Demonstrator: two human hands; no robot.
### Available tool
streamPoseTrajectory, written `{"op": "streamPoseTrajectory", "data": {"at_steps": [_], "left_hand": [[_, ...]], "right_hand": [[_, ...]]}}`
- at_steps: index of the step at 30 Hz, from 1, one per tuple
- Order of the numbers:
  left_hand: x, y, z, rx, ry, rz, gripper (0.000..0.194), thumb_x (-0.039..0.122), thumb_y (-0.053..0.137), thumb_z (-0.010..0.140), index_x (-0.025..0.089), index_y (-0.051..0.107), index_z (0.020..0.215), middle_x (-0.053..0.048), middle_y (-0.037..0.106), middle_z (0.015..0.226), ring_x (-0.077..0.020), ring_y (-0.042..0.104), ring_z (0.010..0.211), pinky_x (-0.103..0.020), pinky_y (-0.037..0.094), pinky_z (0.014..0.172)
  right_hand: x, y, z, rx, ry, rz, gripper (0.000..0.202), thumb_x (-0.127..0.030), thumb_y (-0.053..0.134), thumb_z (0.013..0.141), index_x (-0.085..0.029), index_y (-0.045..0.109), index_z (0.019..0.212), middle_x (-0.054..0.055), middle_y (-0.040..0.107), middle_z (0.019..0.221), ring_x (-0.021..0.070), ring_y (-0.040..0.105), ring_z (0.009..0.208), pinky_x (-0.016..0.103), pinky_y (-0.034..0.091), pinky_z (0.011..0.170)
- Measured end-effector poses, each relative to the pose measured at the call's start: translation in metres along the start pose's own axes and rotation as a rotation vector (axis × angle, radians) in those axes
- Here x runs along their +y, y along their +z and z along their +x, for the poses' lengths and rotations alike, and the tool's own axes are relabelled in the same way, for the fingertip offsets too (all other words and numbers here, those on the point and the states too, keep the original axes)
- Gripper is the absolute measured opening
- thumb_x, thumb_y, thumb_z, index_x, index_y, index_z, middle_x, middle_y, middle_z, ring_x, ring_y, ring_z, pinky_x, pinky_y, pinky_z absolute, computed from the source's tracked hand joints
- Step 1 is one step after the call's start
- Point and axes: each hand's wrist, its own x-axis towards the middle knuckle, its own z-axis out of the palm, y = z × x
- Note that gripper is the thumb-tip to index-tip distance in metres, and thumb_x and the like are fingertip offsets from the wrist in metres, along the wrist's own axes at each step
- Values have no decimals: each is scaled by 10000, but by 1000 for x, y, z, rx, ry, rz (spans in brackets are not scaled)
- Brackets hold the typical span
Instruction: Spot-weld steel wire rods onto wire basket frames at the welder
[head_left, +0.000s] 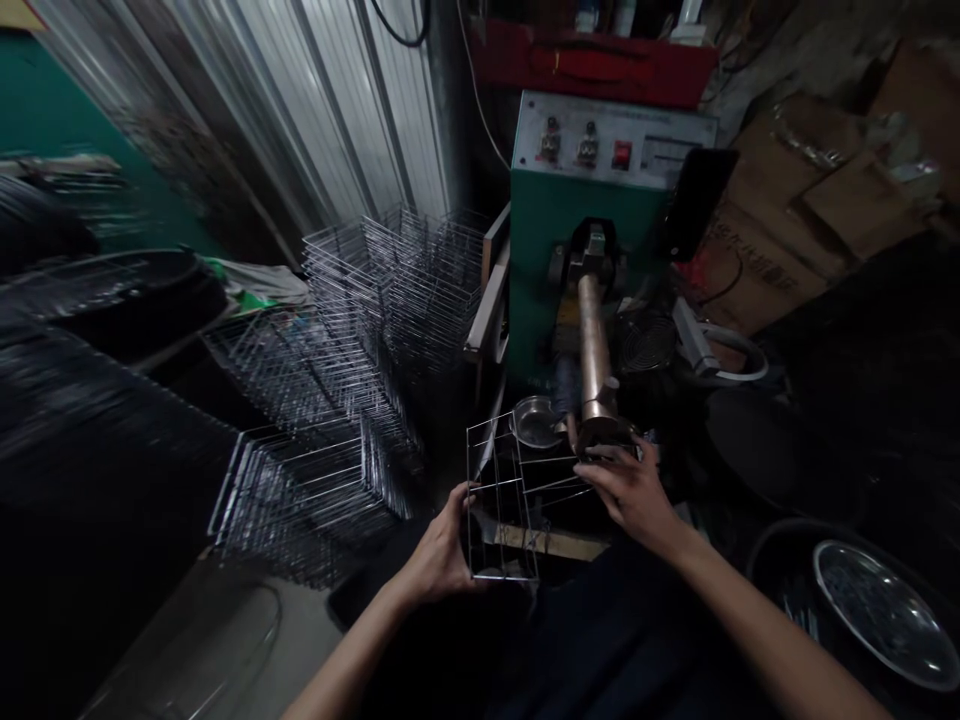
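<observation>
On our left, wire racks (360, 330) rise in piles; finished or waiting, we can't tell. Here's our left hand (439, 555), thumb and fingers pinching the near-left side of one wire frame (496, 484). That frame is up against the work end of the copper-coloured bar (594, 340), and our right hand (634, 490) grips its right end: this piece looks midway, not yet on a pile!

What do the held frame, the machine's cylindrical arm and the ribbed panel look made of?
Frame: probably steel wire, bright finish; thin rods glint.
Cylindrical arm: likely copper alloy, dull sheen; brownish metallic tone.
Ribbed panel: perhaps sheet metal, pale grey, streaky highlights; coating unclear.
</observation>
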Motion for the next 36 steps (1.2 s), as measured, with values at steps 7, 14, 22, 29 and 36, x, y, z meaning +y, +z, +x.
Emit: {"op": "streamPoseTrajectory", "data": {"at_steps": [7,14,22,29,36], "left_hand": [[-7,-1,9,25,-18,-148,1168,430,919,567,300,163,1447,-203,476,1452,-439,502,1410,-621,524,1046],[11,-9,11,-11,1,-147,1133,402,919,586,297,181,1440,-155,615,1334,-372,656,1239,-560,555,1016],[7,-29,40,-43,22,-173,1098,362,917,606,281,205,1438,-189,575,1408,-379,619,1295,-583,528,1059],[1,-28,36,-76,64,-228,1237,358,949,591,291,139,1523,-208,400,1525,-416,438,1459,-642,427,1146],[-1,-25,37,-122,10,-256,1257,333,883,664,328,8,1566,-219,292,1580,-417,404,1479,-662,453,1103]], "right_hand": [[2,7,6,-51,65,-24,297,-109,598,971,-302,700,1172,35,778,1098,220,673,1113,535,165,1156],[10,2,5,-21,156,4,154,-241,552,1034,-251,705,1043,55,773,1082,230,690,1058,519,201,1132],[18,10,19,32,118,-5,186,-189,527,1019,-244,704,1035,33,783,991,223,693,999,520,234,1137],[94,-55,-91,220,666,-124,409,-561,533,961,-228,697,1132,123,743,1113,316,705,1036,481,514,959],[204,-130,-356,251,1919,-324,302,-596,637,493,-320,551,583,323,654,1048,642,507,1217,783,381,669]]}}
